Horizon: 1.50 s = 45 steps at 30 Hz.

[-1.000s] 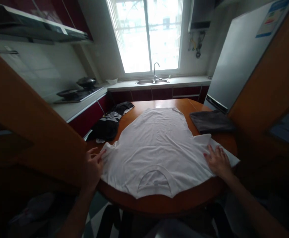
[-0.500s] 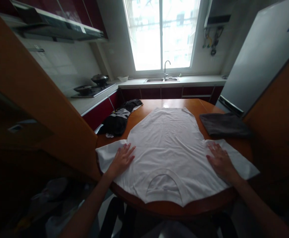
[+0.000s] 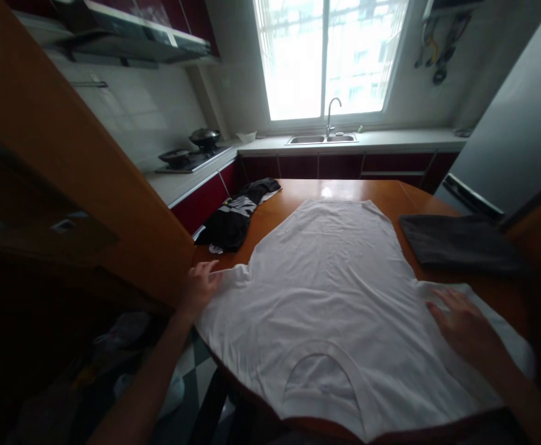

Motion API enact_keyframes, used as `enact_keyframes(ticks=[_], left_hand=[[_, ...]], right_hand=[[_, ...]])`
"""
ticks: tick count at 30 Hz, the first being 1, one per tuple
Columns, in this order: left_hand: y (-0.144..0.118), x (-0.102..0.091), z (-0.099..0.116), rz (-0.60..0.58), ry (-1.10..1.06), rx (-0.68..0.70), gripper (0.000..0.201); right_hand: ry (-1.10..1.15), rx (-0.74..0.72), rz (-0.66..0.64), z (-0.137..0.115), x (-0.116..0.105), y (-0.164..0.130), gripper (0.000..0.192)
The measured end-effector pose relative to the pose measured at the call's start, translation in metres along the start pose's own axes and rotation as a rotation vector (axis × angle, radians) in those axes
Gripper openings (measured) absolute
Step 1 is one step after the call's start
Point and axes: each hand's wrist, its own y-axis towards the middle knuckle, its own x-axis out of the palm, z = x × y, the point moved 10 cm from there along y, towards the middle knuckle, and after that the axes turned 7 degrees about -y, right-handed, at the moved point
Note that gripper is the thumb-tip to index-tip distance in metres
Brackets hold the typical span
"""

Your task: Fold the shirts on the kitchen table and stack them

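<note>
A white T-shirt (image 3: 326, 278) lies spread over the wooden table (image 3: 298, 188), its neckline toward me and its hem at the far side. My left hand (image 3: 200, 289) is at the outer end of the left sleeve, by the table's edge, with its fingers apart and slightly bent. On the right sleeve, near where it meets the body, rests my right hand (image 3: 467, 324), slightly blurred, palm down with fingers stretched out. Small wrinkles run across the shirt's body.
A black garment with white print (image 3: 233, 216) lies crumpled at the table's far left. Folded dark grey cloth (image 3: 458, 241) lies at the right. Beyond stand a counter with a sink (image 3: 321, 139), a stove with pans (image 3: 193, 157) and a fridge (image 3: 506, 123).
My left hand has moved outward along the left sleeve to its end. My right hand stays on the right sleeve. The view has shifted, turning slightly left and closer to the table.
</note>
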Motion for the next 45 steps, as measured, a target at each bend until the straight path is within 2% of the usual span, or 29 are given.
enact_keyframes(ticks=[3,5,6,8,11,12,13,18,21,23,25,28,30,33,35,36,39,41,43,45], left_hand=[[0.013,0.017,-0.027,-0.229,0.081,-0.131,0.035],[0.013,0.026,-0.024,-0.340,0.042,-0.123,0.023],[0.013,0.026,-0.016,-0.340,0.007,-0.088,0.018],[0.009,0.014,0.006,-0.202,-0.036,0.022,0.014],[-0.010,-0.009,0.033,0.118,0.040,0.143,0.033],[-0.018,-0.009,0.038,0.160,0.065,0.167,0.040],[-0.024,-0.003,0.042,0.149,0.072,0.193,0.044],[-0.052,0.041,0.041,-0.128,-0.028,0.219,0.044],[-0.067,0.050,0.043,-0.231,-0.061,0.213,0.049],[-0.068,0.047,0.044,-0.259,-0.101,0.209,0.049],[-0.053,0.034,0.035,-0.185,-0.137,0.144,0.044],[-0.015,0.011,0.003,-0.029,-0.071,-0.042,0.037],[0.011,0.016,-0.015,-0.130,0.004,-0.102,0.028],[0.040,0.026,-0.026,-0.285,0.008,-0.081,0.008],[0.053,0.023,-0.027,-0.291,0.008,-0.062,0.001],[0.057,0.020,-0.026,-0.272,0.017,-0.060,0.004],[0.062,0.001,-0.011,-0.069,0.065,-0.034,0.023],[0.053,-0.002,0.013,0.049,0.058,0.061,0.034],[0.037,0.016,0.042,0.015,-0.012,0.200,0.039],[0.018,0.047,0.063,-0.138,-0.080,0.296,0.043]], right_hand=[[0.073,-0.051,0.087,-0.017,-0.018,0.033,0.052],[0.131,-0.094,0.122,-0.033,-0.026,0.050,0.047],[0.157,-0.116,0.134,-0.041,-0.028,0.057,0.045],[0.194,-0.158,0.146,-0.055,-0.030,0.066,0.043],[0.216,-0.207,0.145,-0.070,-0.026,0.071,0.040],[0.221,-0.221,0.143,-0.073,-0.023,0.072,0.039],[0.226,-0.233,0.139,-0.075,-0.020,0.072,0.039],[0.233,-0.265,0.111,-0.080,0.003,0.068,0.041],[0.227,-0.275,0.108,-0.080,0.015,0.063,0.042],[0.234,-0.280,0.110,-0.081,0.021,0.061,0.043],[0.242,-0.283,0.112,-0.082,0.025,0.060,0.043],[0.263,-0.279,0.114,-0.085,0.026,0.062,0.041],[0.281,-0.282,0.115,-0.087,0.023,0.062,0.040],[0.299,-0.286,0.127,-0.088,0.019,0.060,0.039],[0.299,-0.283,0.136,-0.086,0.018,0.056,0.038],[0.297,-0.283,0.139,-0.083,0.018,0.054,0.038],[0.281,-0.279,0.144,-0.078,0.018,0.048,0.037],[0.272,-0.276,0.144,-0.076,0.018,0.047,0.037],[0.262,-0.277,0.150,-0.076,0.018,0.047,0.037],[0.245,-0.278,0.165,-0.077,0.017,0.048,0.039]])
